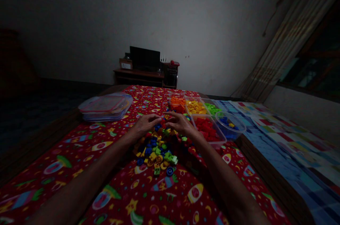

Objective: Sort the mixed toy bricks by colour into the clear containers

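Note:
A heap of small plastic toy building pieces (158, 148), mixed yellow, blue, green and red, lies on the red patterned cloth (114, 175). My left hand (145, 125) hovers over the far left part of the heap, fingers stretched towards the right and thumb a little apart. Facing it, my right hand (181, 123) reaches over the heap's far right side, with a gap between thumb and forefinger. A few red and blue pieces show between the two hands. I see nothing gripped in either hand, though the fingertips are small and dim.
Right of the heap stand clear tubs of red pieces (205, 129), orange pieces (177, 102), yellow pieces (196, 107) and green pieces (211, 108). A round tub (236, 128) holds blue pieces and a yellow one. Stacked clear lids (106, 107) lie at left.

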Motion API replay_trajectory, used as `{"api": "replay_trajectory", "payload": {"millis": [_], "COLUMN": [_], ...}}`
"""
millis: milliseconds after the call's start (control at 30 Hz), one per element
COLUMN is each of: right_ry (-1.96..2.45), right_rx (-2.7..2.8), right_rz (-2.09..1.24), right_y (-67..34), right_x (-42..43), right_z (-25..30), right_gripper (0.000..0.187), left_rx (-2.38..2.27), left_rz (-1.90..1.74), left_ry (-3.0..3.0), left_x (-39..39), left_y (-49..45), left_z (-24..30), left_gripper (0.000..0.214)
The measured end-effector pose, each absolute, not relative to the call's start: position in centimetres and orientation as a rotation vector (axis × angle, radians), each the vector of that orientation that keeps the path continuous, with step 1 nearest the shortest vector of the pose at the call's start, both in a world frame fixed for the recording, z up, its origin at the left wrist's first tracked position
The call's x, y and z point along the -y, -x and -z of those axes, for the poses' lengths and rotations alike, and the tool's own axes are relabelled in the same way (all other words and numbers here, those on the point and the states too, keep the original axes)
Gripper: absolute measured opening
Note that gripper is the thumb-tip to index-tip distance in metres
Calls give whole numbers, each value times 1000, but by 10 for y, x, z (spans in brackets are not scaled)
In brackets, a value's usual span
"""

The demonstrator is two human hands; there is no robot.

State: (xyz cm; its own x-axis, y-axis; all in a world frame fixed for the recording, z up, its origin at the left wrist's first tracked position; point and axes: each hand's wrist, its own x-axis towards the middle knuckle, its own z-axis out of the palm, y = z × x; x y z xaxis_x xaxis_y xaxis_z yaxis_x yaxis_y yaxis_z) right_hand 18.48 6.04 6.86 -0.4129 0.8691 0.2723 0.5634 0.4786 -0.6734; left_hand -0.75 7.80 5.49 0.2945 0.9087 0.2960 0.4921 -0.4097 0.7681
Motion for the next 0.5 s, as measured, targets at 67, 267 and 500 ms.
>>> {"api": "replay_trajectory", "payload": {"millis": [67, 267, 500], "right_ry": [1104, 1232, 1743], "right_rx": [2150, 2205, 2083], "right_rz": [-681, -263, 28], "right_y": [-182, -195, -269], "right_x": [-58, -54, -64], "right_z": [-69, -81, -101], "right_gripper": [44, 24, 17], "left_rx": [-1264, -1314, -1588], "left_rz": [-949, -903, -891], "left_ry": [-2039, -1974, -2195], "left_x": [-76, -78, -90], "left_y": [1, 8, 45], "left_z": [-55, -57, -68], "left_gripper": [51, 58, 45]}}
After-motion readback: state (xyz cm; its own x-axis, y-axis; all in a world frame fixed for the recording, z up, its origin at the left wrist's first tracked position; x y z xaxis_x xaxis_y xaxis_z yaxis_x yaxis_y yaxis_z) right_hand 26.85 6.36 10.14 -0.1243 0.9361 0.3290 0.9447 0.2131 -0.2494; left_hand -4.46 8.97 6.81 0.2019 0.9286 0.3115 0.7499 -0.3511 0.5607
